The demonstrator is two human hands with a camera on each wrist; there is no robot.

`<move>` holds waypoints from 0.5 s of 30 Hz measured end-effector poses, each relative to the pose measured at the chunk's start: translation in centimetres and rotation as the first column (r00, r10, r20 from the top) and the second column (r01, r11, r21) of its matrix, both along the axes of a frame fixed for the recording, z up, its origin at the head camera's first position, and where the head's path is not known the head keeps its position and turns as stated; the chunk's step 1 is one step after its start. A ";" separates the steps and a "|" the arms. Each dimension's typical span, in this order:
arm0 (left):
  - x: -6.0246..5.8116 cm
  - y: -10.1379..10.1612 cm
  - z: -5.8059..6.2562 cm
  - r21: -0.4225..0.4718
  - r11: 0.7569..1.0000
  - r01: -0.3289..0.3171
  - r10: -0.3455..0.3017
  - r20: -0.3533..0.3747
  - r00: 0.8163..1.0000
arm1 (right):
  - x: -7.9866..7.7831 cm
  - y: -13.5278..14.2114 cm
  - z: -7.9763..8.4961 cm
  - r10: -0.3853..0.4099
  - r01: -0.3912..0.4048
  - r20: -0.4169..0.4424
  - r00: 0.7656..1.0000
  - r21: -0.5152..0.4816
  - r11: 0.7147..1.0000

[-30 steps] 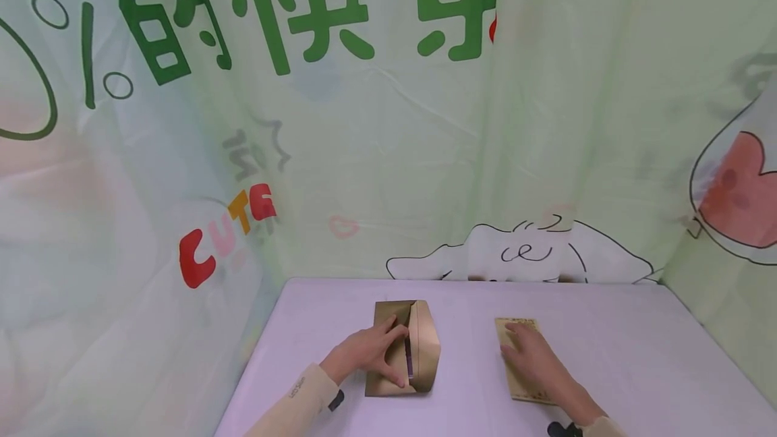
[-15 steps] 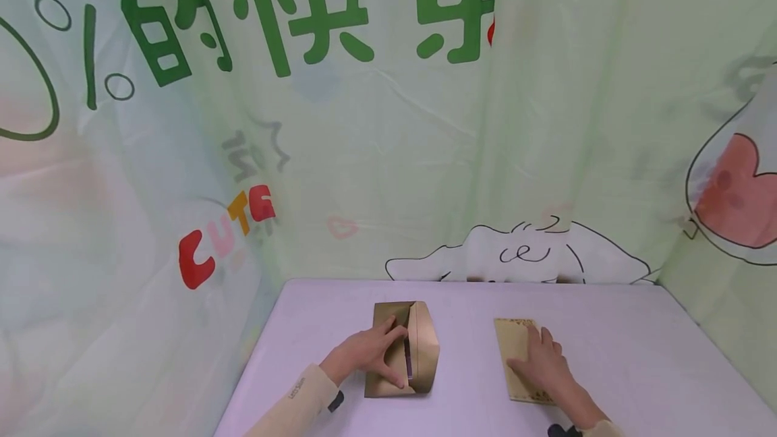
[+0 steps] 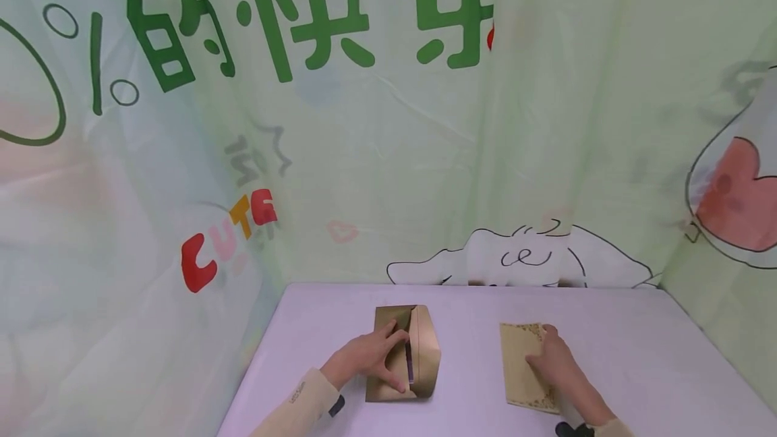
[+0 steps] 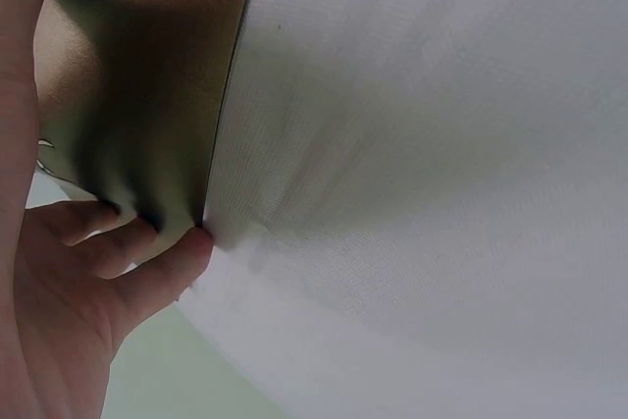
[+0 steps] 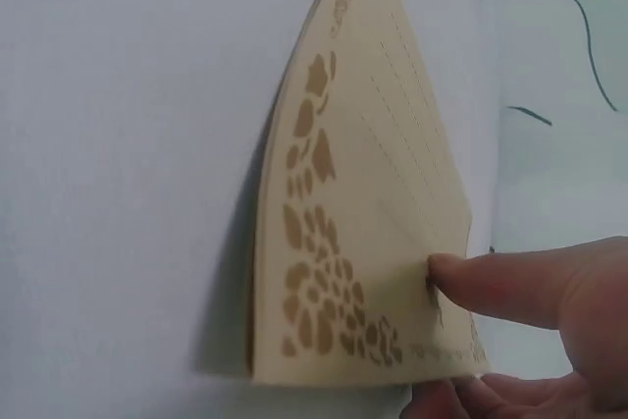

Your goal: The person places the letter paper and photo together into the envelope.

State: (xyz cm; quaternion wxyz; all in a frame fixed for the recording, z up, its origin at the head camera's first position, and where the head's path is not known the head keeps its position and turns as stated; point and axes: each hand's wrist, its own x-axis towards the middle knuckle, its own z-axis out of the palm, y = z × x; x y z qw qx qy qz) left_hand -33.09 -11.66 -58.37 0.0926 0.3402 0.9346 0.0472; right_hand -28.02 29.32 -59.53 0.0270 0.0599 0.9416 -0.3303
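Observation:
A brown paper envelope (image 3: 427, 349) lies on the table with its flap folded out to the right. A dark purplish strip shows in its slit. My left hand (image 3: 366, 355) rests on the envelope body, thumb and fingers spread along the opening; fingertips touch the brown paper (image 4: 147, 76) in the left wrist view. To the right, my right hand (image 3: 561, 361) holds a cream sheet of letter paper (image 3: 519, 364) by its right side. In the right wrist view the thumb (image 5: 510, 282) lies on top of the lined, flower-bordered paper (image 5: 373, 183), and the other fingers are beneath it.
The pale lilac table (image 3: 464, 329) spans the space between envelope and paper. A printed curtain (image 3: 388, 154) with green characters hangs behind and at both sides, meeting the table's back edge.
My right hand has slid from the middle of the letter paper to its right edge and now pinches it. The paper's near edge has lifted or shifted slightly. My left hand stays on the envelope.

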 end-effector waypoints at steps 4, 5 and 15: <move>0.0 0.1 -0.1 0.005 1.000 0.006 -0.006 -0.005 1.000 | 0.1 1.0 0.1 -0.026 0.028 0.028 0.999 -0.048 0.998; 0.0 0.1 -0.1 0.007 1.000 0.006 -0.006 -0.004 1.000 | 0.1 1.2 0.0 -0.033 0.035 0.030 0.999 -0.060 0.998; 0.0 -0.1 -0.1 0.008 1.000 -0.007 0.007 -0.005 1.000 | -0.3 2.5 -0.3 -0.096 0.099 0.024 0.995 -0.181 0.979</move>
